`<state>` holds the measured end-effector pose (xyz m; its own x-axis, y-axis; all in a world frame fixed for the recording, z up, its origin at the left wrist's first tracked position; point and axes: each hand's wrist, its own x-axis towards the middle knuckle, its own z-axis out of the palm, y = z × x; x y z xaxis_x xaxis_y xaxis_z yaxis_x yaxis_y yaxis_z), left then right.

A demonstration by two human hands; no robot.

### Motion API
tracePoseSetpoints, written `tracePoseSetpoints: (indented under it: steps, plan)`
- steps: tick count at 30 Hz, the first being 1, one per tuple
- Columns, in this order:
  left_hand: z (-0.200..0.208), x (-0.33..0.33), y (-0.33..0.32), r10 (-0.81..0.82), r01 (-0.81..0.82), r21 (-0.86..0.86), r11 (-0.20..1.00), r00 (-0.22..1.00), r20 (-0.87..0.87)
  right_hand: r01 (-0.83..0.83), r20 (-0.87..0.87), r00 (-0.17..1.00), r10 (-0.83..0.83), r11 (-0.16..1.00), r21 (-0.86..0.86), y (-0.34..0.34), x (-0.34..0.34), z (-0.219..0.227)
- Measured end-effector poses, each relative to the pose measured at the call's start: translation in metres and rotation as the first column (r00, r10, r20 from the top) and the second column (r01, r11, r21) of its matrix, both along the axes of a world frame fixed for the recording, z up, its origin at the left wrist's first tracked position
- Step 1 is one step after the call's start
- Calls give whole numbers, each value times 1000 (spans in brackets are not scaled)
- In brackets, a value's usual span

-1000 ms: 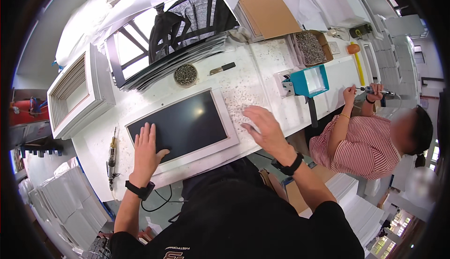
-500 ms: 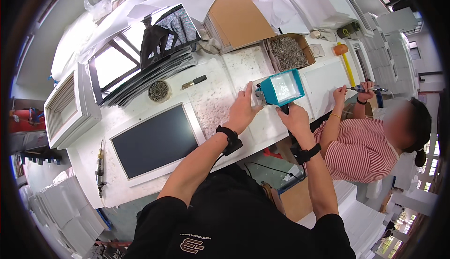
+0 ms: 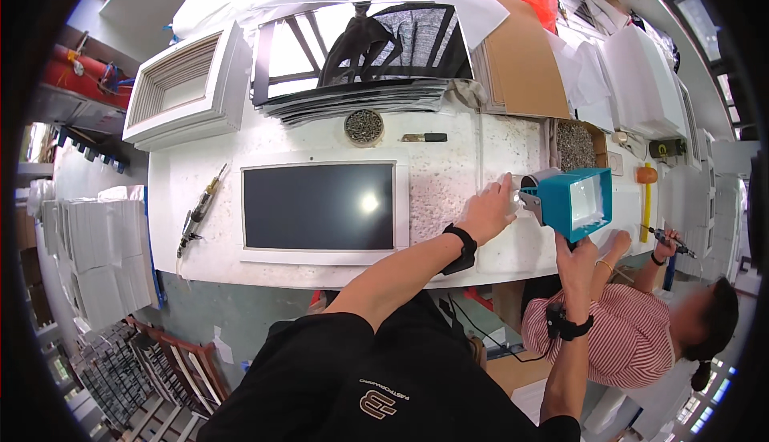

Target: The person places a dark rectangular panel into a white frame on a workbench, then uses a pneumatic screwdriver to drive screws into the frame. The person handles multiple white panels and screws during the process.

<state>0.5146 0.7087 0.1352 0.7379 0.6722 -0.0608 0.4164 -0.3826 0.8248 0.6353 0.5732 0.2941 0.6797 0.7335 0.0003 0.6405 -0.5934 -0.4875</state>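
A teal box-shaped handheld device (image 3: 592,208) with a pale, bright inside is held up over the right part of the white worktable. My right hand (image 3: 573,263) is closed around its black handle from below. On its left side sit a metal bracket and a dark round end. Close to that bracket, my left hand (image 3: 487,211) reaches over the tabletop with fingers stretched apart, holding nothing; whether its fingertips touch the device or table I cannot tell. Left of my hands, a dark rectangular panel (image 3: 319,206) lies in a white frame (image 3: 320,256).
Behind are a tub of screws (image 3: 364,126), a knife (image 3: 424,138), glossy black panels (image 3: 360,94) and a screw box (image 3: 576,147). A power screwdriver (image 3: 198,214) lies left, near stacked white frames (image 3: 188,82). A co-worker (image 3: 617,326) at right holds another screwdriver (image 3: 678,243); a mallet (image 3: 646,174) lies there.
My view has turned, so the table looks straighter and the framed panel sits more squarely before me. My right hand still holds the teal device; my left hand stays beside it.
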Motion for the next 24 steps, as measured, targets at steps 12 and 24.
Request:
tracePoseSetpoints:
  steps: [12, 24]
  plan:
    - [94, -328, 42, 104, -84, -245, 966, 992, 67, -743, -185, 654, 733, 669, 27, 121, -84, -22]
    - [7, -506, 66, 840, -772, 408, 487, 542, 25, -820, -174, 555, 813, 502, -274, 176, -124, -37]
